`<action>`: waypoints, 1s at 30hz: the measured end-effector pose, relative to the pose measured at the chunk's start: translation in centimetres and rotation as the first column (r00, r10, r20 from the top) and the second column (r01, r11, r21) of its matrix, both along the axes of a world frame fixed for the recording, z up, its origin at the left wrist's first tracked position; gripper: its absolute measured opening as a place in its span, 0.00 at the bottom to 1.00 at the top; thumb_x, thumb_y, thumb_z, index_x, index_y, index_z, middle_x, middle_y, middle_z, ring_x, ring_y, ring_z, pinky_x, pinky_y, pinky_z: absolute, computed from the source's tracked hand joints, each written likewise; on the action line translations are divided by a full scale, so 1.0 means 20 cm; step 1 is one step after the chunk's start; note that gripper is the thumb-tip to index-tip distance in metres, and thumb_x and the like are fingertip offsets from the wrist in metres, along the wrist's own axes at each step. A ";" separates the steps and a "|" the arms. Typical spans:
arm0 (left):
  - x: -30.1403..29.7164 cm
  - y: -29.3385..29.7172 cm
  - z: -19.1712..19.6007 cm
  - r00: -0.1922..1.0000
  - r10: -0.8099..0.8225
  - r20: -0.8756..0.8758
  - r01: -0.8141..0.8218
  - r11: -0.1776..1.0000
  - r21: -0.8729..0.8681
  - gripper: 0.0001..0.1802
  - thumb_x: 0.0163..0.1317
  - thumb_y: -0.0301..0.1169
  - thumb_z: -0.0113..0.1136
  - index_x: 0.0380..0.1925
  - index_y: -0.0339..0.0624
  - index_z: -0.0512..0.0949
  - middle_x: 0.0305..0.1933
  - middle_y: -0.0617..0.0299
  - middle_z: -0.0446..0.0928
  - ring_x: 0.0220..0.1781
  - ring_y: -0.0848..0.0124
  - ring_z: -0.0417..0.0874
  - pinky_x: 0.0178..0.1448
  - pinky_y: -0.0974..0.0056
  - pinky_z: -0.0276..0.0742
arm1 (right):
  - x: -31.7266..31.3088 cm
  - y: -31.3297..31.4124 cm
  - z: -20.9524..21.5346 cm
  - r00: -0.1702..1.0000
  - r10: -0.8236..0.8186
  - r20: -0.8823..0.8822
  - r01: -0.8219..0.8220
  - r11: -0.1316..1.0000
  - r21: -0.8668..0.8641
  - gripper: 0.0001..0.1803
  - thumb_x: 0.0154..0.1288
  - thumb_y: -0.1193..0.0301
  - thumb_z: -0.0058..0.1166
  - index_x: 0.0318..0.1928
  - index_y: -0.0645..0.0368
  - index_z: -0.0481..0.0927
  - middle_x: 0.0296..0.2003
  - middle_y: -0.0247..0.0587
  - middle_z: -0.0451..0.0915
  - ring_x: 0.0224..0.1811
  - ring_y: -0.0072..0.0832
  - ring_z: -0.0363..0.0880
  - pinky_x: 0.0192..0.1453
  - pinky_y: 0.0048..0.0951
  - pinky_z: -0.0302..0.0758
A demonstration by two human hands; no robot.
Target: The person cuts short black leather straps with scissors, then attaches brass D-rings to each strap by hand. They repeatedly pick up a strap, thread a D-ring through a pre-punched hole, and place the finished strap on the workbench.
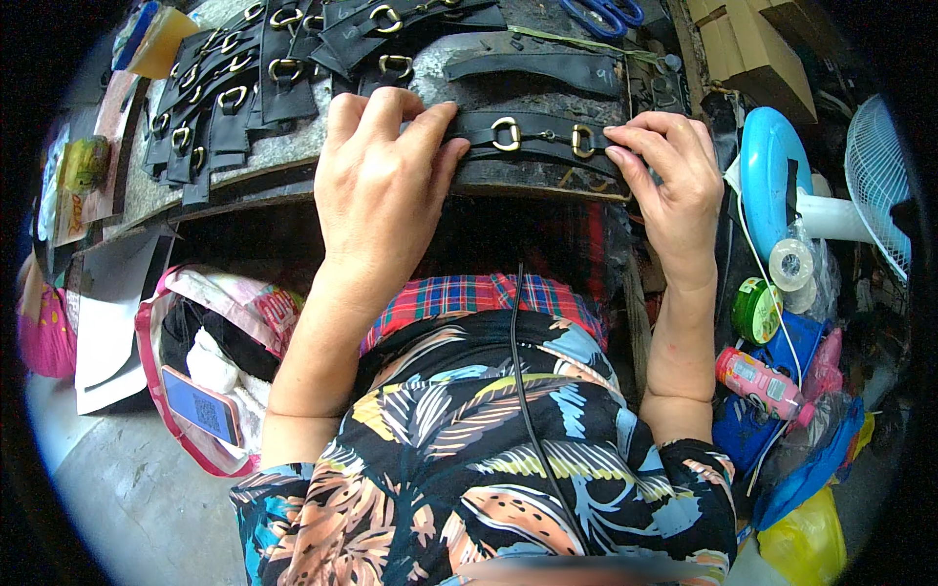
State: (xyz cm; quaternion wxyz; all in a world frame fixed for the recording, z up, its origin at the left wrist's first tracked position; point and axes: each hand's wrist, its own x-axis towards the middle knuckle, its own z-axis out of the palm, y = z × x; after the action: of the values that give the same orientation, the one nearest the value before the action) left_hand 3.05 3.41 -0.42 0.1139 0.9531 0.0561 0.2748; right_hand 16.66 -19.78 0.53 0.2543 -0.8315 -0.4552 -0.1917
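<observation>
Left hand: I see my left hand lying palm down on the worktable, wrist bent back, forearm rising from the lower edge and angling up toward the centre.
Left fingers: they stretch forward and a little rightward, close together, and their tips press on the left end of the black strap; the thumb side is tucked under, so I cannot tell whether it pinches the strap or only pins it flat.
Right hand: my right hand comes in from the right, forearm nearly vertical, wrist cocked inward, back of the hand facing me.
Right fingers: they curl to the left, fingertips pressing down on the strap's right end just beside the second ring; no closed fist here, more a flat press than a clasp.
Black strap: it lies flat across the near edge of the table, stretched between my two hands, running left to right.
Rings: a gold D-ring sits near the strap's middle, a second gold ring toward the right, with a small chain link between them.
Finished pieces: rows of black straps with gold rings are laid overlapping on the far left of the table, well apart from my hands.
Scissors: blue-handled scissors rest at the table's far edge.
Right side: a roll of clear tape and a green spool sit beside my right wrist.
Left side: a phone lies in a pink-rimmed bag below the table.
</observation>
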 end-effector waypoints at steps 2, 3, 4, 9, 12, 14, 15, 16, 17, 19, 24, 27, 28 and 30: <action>0.00 0.00 0.00 1.000 -0.004 0.015 0.004 1.000 0.017 0.15 0.58 0.34 0.74 0.45 0.45 0.87 0.44 0.60 0.80 0.47 0.58 0.77 0.51 0.58 0.77 | 0.00 0.00 0.01 1.000 -0.003 -0.008 0.003 1.000 -0.011 0.09 0.57 0.72 0.72 0.39 0.54 0.90 0.39 0.35 0.84 0.43 0.36 0.81 0.47 0.36 0.79; 0.00 0.00 0.00 1.000 -0.006 0.023 0.006 1.000 0.025 0.15 0.57 0.33 0.74 0.44 0.45 0.87 0.43 0.60 0.79 0.46 0.58 0.76 0.51 0.59 0.77 | -0.01 0.00 0.01 1.000 -0.007 -0.019 0.007 1.000 -0.010 0.09 0.57 0.72 0.72 0.39 0.54 0.90 0.39 0.35 0.84 0.43 0.36 0.81 0.48 0.36 0.79; 0.00 0.00 0.00 1.000 -0.006 0.022 0.005 1.000 0.028 0.15 0.57 0.33 0.74 0.44 0.45 0.87 0.43 0.60 0.79 0.46 0.58 0.76 0.51 0.59 0.77 | -0.01 0.00 0.02 1.000 -0.006 -0.029 0.005 1.000 -0.029 0.09 0.57 0.74 0.71 0.40 0.56 0.90 0.40 0.36 0.84 0.44 0.36 0.81 0.49 0.36 0.78; 0.00 0.00 -0.01 1.000 -0.010 0.030 0.010 1.000 0.026 0.14 0.58 0.31 0.73 0.45 0.43 0.87 0.43 0.59 0.79 0.46 0.58 0.76 0.51 0.58 0.77 | -0.01 0.00 0.02 0.998 -0.013 -0.066 0.009 0.998 -0.060 0.10 0.58 0.77 0.70 0.42 0.59 0.89 0.42 0.39 0.85 0.47 0.38 0.82 0.53 0.37 0.77; 0.00 0.00 -0.01 0.999 -0.016 0.045 0.016 1.000 0.012 0.14 0.59 0.30 0.72 0.45 0.42 0.87 0.43 0.58 0.79 0.46 0.58 0.76 0.51 0.58 0.77 | 0.00 0.00 0.01 0.998 -0.008 -0.056 0.007 1.000 -0.025 0.09 0.58 0.73 0.70 0.40 0.55 0.89 0.40 0.37 0.84 0.44 0.38 0.81 0.49 0.38 0.79; 0.00 0.00 -0.02 0.998 -0.019 0.052 0.019 1.000 0.005 0.14 0.58 0.30 0.72 0.45 0.42 0.87 0.43 0.58 0.79 0.46 0.58 0.77 0.51 0.58 0.77 | 0.00 0.00 0.00 0.998 0.000 -0.062 -0.001 1.000 -0.011 0.09 0.58 0.74 0.70 0.41 0.56 0.89 0.40 0.38 0.84 0.45 0.38 0.82 0.49 0.38 0.79; 0.00 0.00 -0.02 0.998 -0.018 0.055 0.018 1.000 0.000 0.14 0.58 0.30 0.72 0.45 0.42 0.87 0.43 0.58 0.79 0.46 0.58 0.77 0.51 0.58 0.77 | -0.01 0.00 0.00 0.997 0.002 -0.072 -0.002 1.000 -0.002 0.09 0.58 0.74 0.70 0.41 0.56 0.88 0.40 0.38 0.84 0.45 0.39 0.82 0.50 0.38 0.79; 0.00 0.00 -0.02 0.998 -0.023 0.058 0.024 1.000 -0.012 0.14 0.58 0.30 0.72 0.45 0.42 0.86 0.43 0.58 0.79 0.46 0.58 0.77 0.51 0.58 0.77 | -0.01 0.00 0.00 0.996 0.005 -0.093 -0.004 1.000 0.006 0.09 0.58 0.74 0.70 0.41 0.56 0.88 0.40 0.39 0.84 0.45 0.39 0.82 0.50 0.38 0.79; 0.00 0.01 -0.01 0.997 -0.029 0.065 0.030 0.999 -0.023 0.14 0.58 0.29 0.72 0.45 0.42 0.86 0.43 0.58 0.79 0.46 0.57 0.77 0.51 0.58 0.77 | -0.01 0.00 0.00 0.994 0.007 -0.111 -0.006 1.000 0.015 0.09 0.58 0.75 0.69 0.41 0.56 0.88 0.41 0.39 0.84 0.45 0.39 0.82 0.50 0.38 0.79; 0.00 0.02 0.00 0.993 -0.038 0.109 0.041 0.999 -0.028 0.15 0.57 0.28 0.72 0.45 0.42 0.86 0.44 0.58 0.79 0.46 0.57 0.77 0.50 0.57 0.76 | -0.01 0.00 0.01 0.990 0.021 -0.141 -0.014 0.999 0.051 0.09 0.58 0.76 0.69 0.41 0.57 0.88 0.41 0.41 0.84 0.45 0.40 0.82 0.51 0.38 0.79; 0.07 0.08 0.04 0.965 -0.043 0.260 0.036 0.999 0.034 0.21 0.50 0.23 0.74 0.47 0.48 0.85 0.45 0.61 0.80 0.46 0.57 0.76 0.49 0.57 0.77 | 0.05 0.02 0.05 0.995 0.028 -0.091 -0.019 0.995 0.099 0.08 0.61 0.77 0.66 0.42 0.59 0.88 0.40 0.42 0.85 0.45 0.40 0.83 0.51 0.38 0.79; 0.14 0.11 0.05 0.967 -0.095 0.238 0.066 0.989 0.129 0.19 0.51 0.24 0.71 0.46 0.50 0.86 0.45 0.65 0.81 0.47 0.60 0.77 0.50 0.59 0.78 | 0.11 0.06 0.06 0.999 0.028 -0.033 -0.024 0.992 0.123 0.08 0.62 0.78 0.64 0.43 0.59 0.89 0.41 0.42 0.87 0.47 0.40 0.83 0.52 0.38 0.79; 0.16 0.12 0.05 0.966 -0.116 0.231 0.079 0.983 0.165 0.19 0.51 0.24 0.70 0.45 0.50 0.87 0.44 0.65 0.81 0.47 0.61 0.78 0.50 0.60 0.79 | 0.12 0.08 0.06 0.998 0.056 -0.038 -0.051 0.991 0.121 0.08 0.63 0.78 0.64 0.43 0.59 0.89 0.42 0.42 0.87 0.48 0.40 0.84 0.53 0.38 0.80; 0.20 0.13 0.05 0.973 -0.157 0.167 0.122 0.972 0.203 0.12 0.49 0.28 0.65 0.36 0.50 0.87 0.41 0.68 0.80 0.47 0.63 0.78 0.49 0.61 0.79 | 0.14 0.12 0.05 0.991 0.111 -0.069 -0.102 0.986 0.129 0.09 0.63 0.77 0.64 0.43 0.59 0.89 0.43 0.43 0.87 0.49 0.41 0.84 0.55 0.38 0.80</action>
State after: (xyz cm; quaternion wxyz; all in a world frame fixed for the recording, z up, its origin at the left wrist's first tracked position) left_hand 6.99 6.07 0.50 0.0455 0.9321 -0.0487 0.3560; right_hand 19.41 -17.38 1.59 0.3330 -0.7951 -0.4760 -0.1741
